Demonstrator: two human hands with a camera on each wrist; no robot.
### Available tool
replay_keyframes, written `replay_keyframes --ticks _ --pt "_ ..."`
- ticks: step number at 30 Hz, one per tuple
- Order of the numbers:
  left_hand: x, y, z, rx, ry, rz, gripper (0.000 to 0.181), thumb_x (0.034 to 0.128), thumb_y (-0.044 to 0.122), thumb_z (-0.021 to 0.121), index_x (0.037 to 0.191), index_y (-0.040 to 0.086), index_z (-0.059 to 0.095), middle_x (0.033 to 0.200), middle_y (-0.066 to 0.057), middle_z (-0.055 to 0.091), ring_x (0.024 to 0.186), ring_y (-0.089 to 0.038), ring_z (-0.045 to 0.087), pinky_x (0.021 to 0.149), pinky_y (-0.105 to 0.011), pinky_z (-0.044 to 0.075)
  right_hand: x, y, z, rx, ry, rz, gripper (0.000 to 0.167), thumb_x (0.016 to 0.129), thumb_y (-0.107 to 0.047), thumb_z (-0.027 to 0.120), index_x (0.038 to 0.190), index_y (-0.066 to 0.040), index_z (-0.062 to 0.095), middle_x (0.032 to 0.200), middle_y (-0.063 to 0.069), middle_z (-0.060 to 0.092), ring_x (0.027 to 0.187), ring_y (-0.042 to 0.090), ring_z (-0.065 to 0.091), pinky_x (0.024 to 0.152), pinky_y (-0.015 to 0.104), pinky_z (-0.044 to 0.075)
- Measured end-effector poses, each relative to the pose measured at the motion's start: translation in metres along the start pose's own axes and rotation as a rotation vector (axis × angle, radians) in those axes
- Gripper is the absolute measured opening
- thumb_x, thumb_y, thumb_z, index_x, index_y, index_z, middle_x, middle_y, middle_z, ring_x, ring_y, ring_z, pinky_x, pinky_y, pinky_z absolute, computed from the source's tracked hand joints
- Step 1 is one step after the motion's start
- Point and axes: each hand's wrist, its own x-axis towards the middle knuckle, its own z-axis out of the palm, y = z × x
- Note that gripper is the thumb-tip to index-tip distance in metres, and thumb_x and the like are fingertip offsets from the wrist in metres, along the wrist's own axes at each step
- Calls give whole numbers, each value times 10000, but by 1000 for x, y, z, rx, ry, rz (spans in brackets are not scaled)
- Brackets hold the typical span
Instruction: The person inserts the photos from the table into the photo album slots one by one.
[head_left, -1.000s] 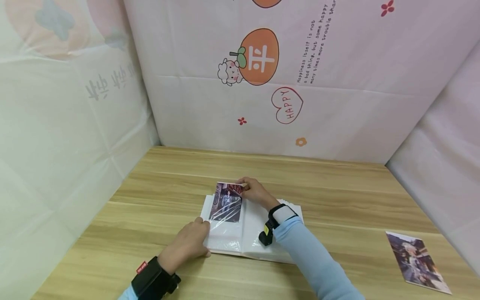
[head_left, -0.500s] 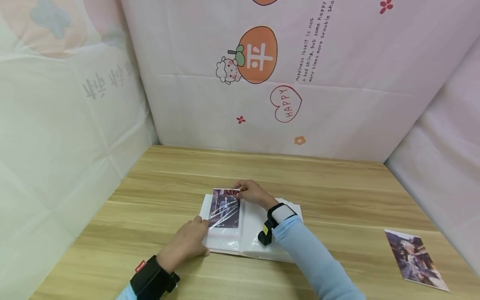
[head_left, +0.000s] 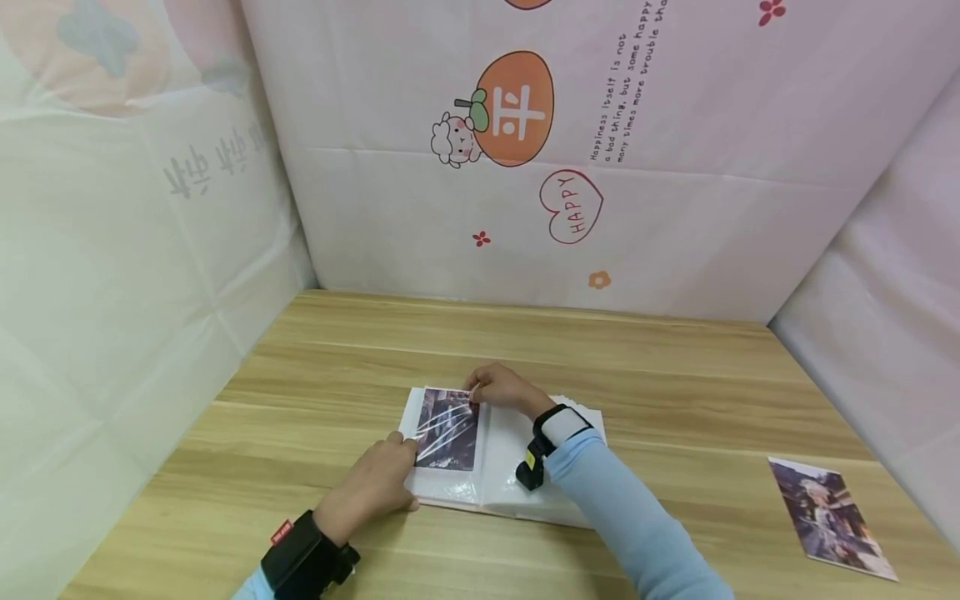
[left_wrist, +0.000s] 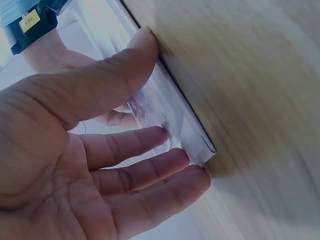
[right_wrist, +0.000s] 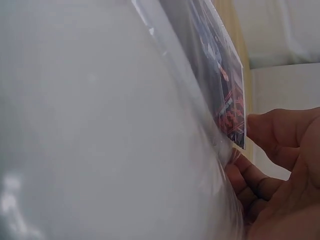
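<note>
A photo album (head_left: 448, 489) lies spread on the table, with white pages and shiny clear pockets. On its left page a photo (head_left: 447, 437) sits mostly inside a pocket, glare streaking the film over it. My right hand (head_left: 508, 390) pinches the photo's upper right corner at the album's far edge. In the right wrist view, the thumb touches the edge of the photo (right_wrist: 231, 100) and the other fingers lie by the clear film. My left hand (head_left: 377, 485) holds the album's near left corner. The left wrist view shows its thumb and fingertips against the album edge (left_wrist: 175, 100).
Another photo (head_left: 831, 518) lies apart on the wooden table (head_left: 675, 375), far to the right. A printed white cloth (head_left: 420, 217) stands behind the table, and more white cloth walls rise at the left and right.
The photo has slid down toward me, deeper into the pocket, and its top now lies near the page's far edge. My right hand has followed it slightly; my left hand stays put.
</note>
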Motion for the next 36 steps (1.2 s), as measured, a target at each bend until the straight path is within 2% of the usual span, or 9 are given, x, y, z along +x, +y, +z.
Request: replay_keyframes --ticks 10,16,25,28,31,36 --pt "0 0 -2 -20 10 0 628 559 180 879 1034 -107 586 857 -132 509 758 -256 515 706 -408 461 -1 -4 0 -13 -70 10 163 856 22 547 970 64 656 794 90 665 809 162 581 800 326 435" --pt "0 0 -2 -25 10 -1 655 557 180 879 1057 -119 578 858 -135 508 764 -264 513 713 -416 457 -1 -3 0 -11 -86 -4 153 854 26 549 948 65 663 772 99 669 783 161 593 770 297 436" --pt "-1 -1 0 -31 10 -3 677 563 186 876 1078 -128 568 876 -146 515 778 -270 516 725 -422 459 -2 -5 2 -56 -59 21 138 843 14 585 939 31 681 873 63 661 799 154 561 715 283 438" --pt "0 -1 1 -24 11 3 678 567 190 876 1074 -134 563 879 -152 520 780 -275 521 724 -420 462 -2 -5 2 -56 -58 27 139 835 13 593 944 27 678 860 60 660 802 159 561 718 289 441" --pt "-1 -1 2 -23 8 -1 743 575 191 874 1138 -143 523 924 -186 534 815 -297 538 747 -424 467 -2 -4 2 -66 -57 16 144 830 9 596 948 22 677 860 54 660 807 160 565 725 292 447" --pt "-1 -1 2 -29 3 0 737 575 176 862 1196 -57 542 941 -177 534 794 -294 537 717 -422 467 -2 -4 1 -86 -52 -5 165 825 3 593 969 29 671 900 67 661 825 171 572 728 296 455"
